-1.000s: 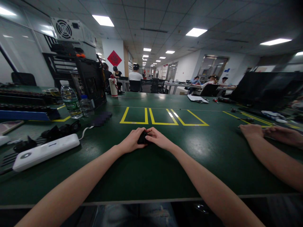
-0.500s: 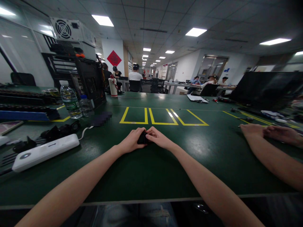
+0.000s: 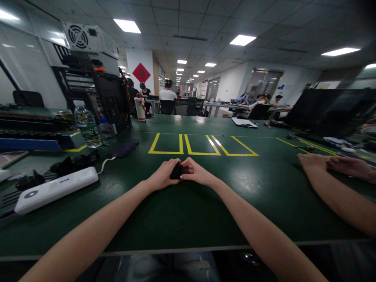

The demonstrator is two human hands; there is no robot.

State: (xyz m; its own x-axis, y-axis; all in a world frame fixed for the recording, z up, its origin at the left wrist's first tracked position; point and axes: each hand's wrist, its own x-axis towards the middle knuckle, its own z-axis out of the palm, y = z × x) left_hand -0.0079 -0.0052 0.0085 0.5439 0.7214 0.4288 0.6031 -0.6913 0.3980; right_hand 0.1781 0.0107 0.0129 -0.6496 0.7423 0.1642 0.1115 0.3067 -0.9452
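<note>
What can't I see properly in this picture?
All in the head view:
Black object: partly covered by the left hand.
Whether the right hand grips it: too small, dark.
Dark item by the white cable: blurred into pixels.
Co-worker's forearm: cut off by the right edge.

On the green desk (image 3: 182, 219) before me, a white device (image 3: 57, 190) lies at ten o'clock; toward eleven I see a white-capped bottle (image 3: 87, 127) just beside a smaller blue-capped one (image 3: 106, 132), a black computer case (image 3: 116, 103) behind them; yellow tape outlines (image 3: 202, 154) sit at twelve; white papers (image 3: 242, 122) at one; a dark screen (image 3: 326, 111) near two.
</note>
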